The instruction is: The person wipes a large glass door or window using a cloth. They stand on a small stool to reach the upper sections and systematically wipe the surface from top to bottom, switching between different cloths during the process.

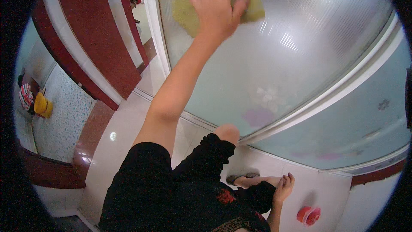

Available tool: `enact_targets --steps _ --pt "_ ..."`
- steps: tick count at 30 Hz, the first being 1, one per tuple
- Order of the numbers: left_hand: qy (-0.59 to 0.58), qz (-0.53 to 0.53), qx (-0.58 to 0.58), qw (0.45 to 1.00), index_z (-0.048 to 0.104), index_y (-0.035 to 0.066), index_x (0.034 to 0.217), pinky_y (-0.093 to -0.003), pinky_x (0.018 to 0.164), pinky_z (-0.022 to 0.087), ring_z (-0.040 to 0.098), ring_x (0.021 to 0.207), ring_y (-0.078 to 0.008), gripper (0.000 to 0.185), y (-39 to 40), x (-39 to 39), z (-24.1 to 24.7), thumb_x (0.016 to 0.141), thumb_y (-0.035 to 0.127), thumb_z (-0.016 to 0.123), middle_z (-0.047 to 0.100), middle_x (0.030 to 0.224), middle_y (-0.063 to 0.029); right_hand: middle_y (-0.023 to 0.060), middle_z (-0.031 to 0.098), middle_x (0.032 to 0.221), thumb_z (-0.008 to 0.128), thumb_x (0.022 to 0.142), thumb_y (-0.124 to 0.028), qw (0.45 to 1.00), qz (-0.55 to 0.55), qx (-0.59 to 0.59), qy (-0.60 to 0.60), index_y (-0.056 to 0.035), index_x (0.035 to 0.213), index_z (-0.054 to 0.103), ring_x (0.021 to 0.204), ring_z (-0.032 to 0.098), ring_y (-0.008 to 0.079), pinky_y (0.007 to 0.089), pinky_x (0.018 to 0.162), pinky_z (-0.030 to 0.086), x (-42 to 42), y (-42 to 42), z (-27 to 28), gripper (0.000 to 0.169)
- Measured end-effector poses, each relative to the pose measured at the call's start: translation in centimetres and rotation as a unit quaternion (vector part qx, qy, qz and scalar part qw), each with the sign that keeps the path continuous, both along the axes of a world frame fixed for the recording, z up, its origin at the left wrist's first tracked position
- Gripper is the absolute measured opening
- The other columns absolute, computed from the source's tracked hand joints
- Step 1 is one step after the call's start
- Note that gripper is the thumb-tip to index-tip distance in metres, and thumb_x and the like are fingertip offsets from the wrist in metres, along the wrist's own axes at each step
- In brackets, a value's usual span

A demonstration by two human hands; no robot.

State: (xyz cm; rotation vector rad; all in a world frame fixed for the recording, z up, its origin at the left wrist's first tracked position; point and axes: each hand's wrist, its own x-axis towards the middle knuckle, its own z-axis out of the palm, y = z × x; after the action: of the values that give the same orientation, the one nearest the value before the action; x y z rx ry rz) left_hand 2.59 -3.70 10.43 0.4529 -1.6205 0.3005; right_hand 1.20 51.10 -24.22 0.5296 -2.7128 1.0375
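Note:
My left hand [214, 9] lies flat on a yellow cloth [254, 1], fingers spread, pressing it against a ribbed frosted glass door panel [225, 80]. Part of the cloth spreads out left of the hand, and a dark patch shows above it near the fingertips. Pale and purple flower shapes mark the lower glass. Low on the right, my right hand [284, 187] hangs beside my bent leg with nothing visible in it. Its fingers are slightly bent and a little apart.
A white frame post [309, 112] joins a second glass panel [354, 125]. A red-and-white tub [308, 216] stands on the tiled floor [112, 148] at lower right. Leftward are a dark red door [93, 22] and a yellow bucket [42, 105] in another room.

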Motion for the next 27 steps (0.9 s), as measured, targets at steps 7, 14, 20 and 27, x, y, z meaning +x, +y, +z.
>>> enact_targets --steps 7,14,20,27 --pt "-0.341 -0.114 -0.023 0.933 0.053 0.027 0.136 -0.0615 0.108 0.022 0.037 0.136 -0.025 0.063 0.0 2.8 -26.0 0.077 0.039 0.069 0.04 0.149 -0.0032 0.0192 0.056 0.124 0.058 0.089 -0.006 1.0 -0.005 -0.029 -0.01 0.0027 0.099 0.063 0.114 0.055 0.0338 0.0392 0.096 0.047 -0.6 0.7 -0.6 0.015" --pt "-0.23 -0.046 0.07 0.97 0.048 0.019 0.14 -0.0601 0.113 0.017 0.029 0.142 -0.0301 0.062 -0.3 1.5 -20.8 0.081 0.028 0.067 0.033 0.153 -0.0084 0.019 0.055 0.127 0.058 0.089 -0.007 0.999 0.001 0.036 0.029 0.002 0.099 0.065 0.113 0.057 0.0343 0.0394 0.094 0.048 -0.6 1.7 -0.8 0.015" --pt "0.066 -0.034 0.067 0.995 0.048 0.005 0.133 -0.0631 0.109 0.019 0.029 0.14 -0.0382 0.055 4.0 -3.0 -2.3 0.087 0.032 0.06 0.033 0.152 -0.0162 0.0185 0.055 0.126 0.055 0.091 -0.008 1.0 -0.014 -0.009 -0.007 0.003 0.101 0.064 0.113 0.057 0.0321 0.0365 0.095 0.046 -0.3 0.9 0.2 0.018" --pt "-0.238 -0.151 -0.221 0.934 0.048 0.026 0.136 -0.0551 0.111 0.021 0.037 0.137 -0.0172 0.066 7.2 -7.0 -9.5 0.078 0.054 0.063 0.036 0.152 0.0014 0.0199 0.056 0.126 0.057 0.091 -0.01 0.999 -0.038 -0.014 -0.001 0.004 0.102 0.065 0.115 0.055 0.0357 0.0399 0.096 0.047 0.4 1.0 2.7 0.02"
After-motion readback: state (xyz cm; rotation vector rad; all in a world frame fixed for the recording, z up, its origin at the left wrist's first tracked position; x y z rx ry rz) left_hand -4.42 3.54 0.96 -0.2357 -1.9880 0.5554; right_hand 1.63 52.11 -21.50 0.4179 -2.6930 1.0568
